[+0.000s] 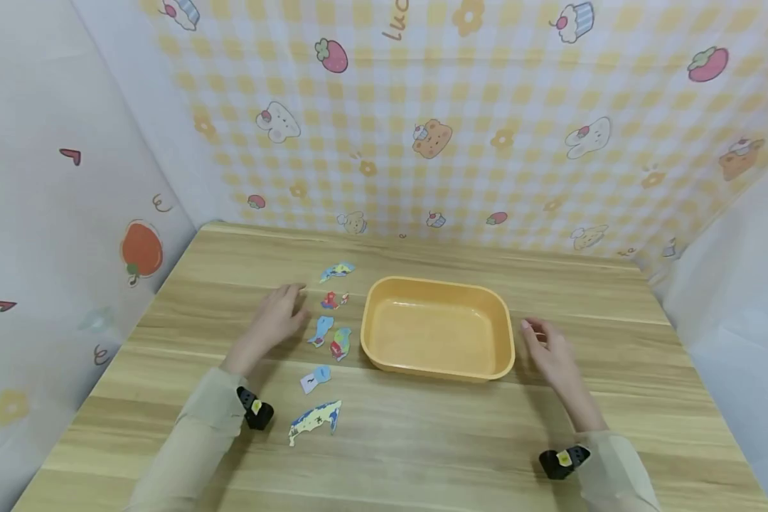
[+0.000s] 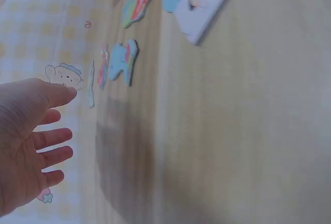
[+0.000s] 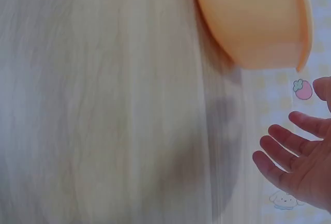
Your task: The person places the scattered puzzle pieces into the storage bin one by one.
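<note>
My left hand (image 1: pixel 275 313) hovers over the table just left of several flat, colourful cutout pieces, fingers relaxed and holding nothing. Nearest to it are a blue piece (image 1: pixel 322 331) and a red piece (image 1: pixel 330 301). A green and red piece (image 1: pixel 341 343) lies beside the blue one, and a thin blue-yellow piece (image 1: pixel 338 271) lies farther back. Closer to me are a white and blue piece (image 1: pixel 315 379) and a long pale-yellow piece (image 1: pixel 316 419). My right hand (image 1: pixel 550 353), its fingers loosely bent with nothing in them, is right of the yellow-orange plastic basin (image 1: pixel 438 370).
The basin stands mid-table on the wood-grain tabletop (image 1: pixel 422 455), with only its own floor showing inside. A yellow checked cloth (image 1: pixel 384 142) with cartoon prints hangs behind the table. White printed cloth (image 1: pixel 57 213) covers the left side, and pale cloth (image 1: pixel 742 270) the right.
</note>
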`<control>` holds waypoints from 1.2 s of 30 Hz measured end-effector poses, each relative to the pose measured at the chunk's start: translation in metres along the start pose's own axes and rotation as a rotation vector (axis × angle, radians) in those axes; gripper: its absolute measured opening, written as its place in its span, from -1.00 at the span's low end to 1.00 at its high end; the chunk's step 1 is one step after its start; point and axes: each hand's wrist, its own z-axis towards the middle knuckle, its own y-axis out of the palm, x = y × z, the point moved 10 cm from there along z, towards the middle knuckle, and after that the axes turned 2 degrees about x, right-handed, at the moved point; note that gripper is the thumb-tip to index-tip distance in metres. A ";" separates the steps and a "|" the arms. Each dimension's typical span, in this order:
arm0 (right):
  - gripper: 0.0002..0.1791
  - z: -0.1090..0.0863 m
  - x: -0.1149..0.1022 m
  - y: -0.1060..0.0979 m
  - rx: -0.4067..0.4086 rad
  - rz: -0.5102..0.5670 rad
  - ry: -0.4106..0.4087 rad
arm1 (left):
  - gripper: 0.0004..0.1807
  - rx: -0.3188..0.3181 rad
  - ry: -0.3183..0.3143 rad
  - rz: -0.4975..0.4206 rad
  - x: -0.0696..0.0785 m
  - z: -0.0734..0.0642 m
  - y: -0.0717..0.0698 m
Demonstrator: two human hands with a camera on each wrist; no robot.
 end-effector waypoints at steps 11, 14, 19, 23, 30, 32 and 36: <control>-0.28 -0.005 -0.006 0.016 -0.085 0.062 0.090 | -0.46 -0.078 -0.043 -0.102 0.002 0.034 0.006; -0.28 -0.005 -0.007 0.018 -0.081 0.108 0.106 | -0.46 -0.100 -0.057 -0.113 0.002 0.041 0.008; -0.28 -0.004 -0.006 0.021 -0.083 0.175 0.139 | -0.46 -0.117 -0.086 -0.111 0.000 0.052 0.011; -0.32 -0.004 -0.007 0.020 -0.062 0.198 0.151 | -0.45 -0.128 -0.090 -0.126 -0.001 0.060 0.013; -0.34 -0.005 -0.008 0.021 -0.038 0.219 0.182 | -0.47 -0.167 -0.115 -0.168 0.002 0.072 0.013; -0.37 -0.007 -0.007 0.021 -0.022 0.240 0.179 | -0.46 -0.183 -0.129 -0.169 0.003 0.073 0.017; -0.46 -0.012 -0.005 0.024 0.007 0.316 0.188 | -0.47 -0.199 -0.148 -0.165 0.006 0.073 0.023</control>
